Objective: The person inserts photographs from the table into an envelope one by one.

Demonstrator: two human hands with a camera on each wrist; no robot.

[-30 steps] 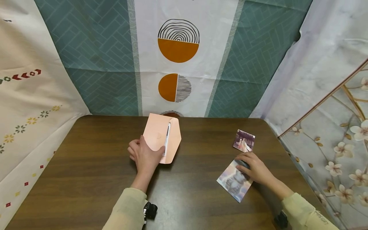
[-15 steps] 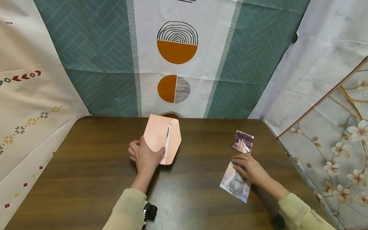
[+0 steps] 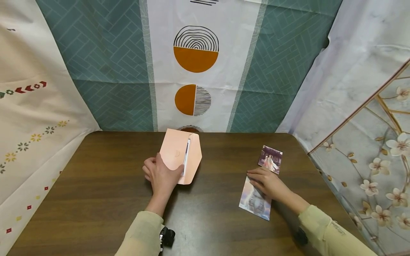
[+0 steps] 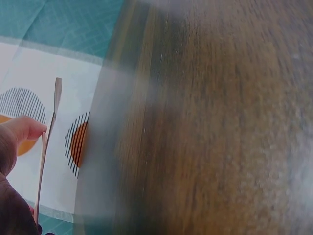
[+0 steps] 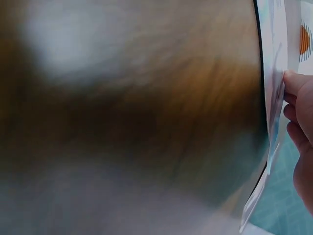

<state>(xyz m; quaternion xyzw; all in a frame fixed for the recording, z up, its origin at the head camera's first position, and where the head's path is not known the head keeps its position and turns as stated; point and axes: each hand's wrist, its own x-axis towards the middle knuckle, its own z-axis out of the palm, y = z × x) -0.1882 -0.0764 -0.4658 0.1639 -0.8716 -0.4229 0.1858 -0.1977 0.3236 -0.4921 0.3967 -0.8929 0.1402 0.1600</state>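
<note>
My left hand grips a pale pink envelope near the far edge of the table, thumb in front and fingers behind. The envelope's pointed flap faces right, and a pale slip shows in its opening. In the left wrist view the envelope appears edge-on. On the right, my right hand holds a pastel picture card at its upper end, thumb and fingertips close together. Just above lies a smaller purple photo with figures on it. The right wrist view shows the pastel card at a steep slant.
A brown wooden table lies under both hands. Behind it hangs a patterned cloth. Further cloths stand at the left and right. A small black device sits at the left wrist.
My right hand has shifted left, and the pastel card has turned more upright and moved slightly left with it. The left hand and the envelope stay nearly still.
</note>
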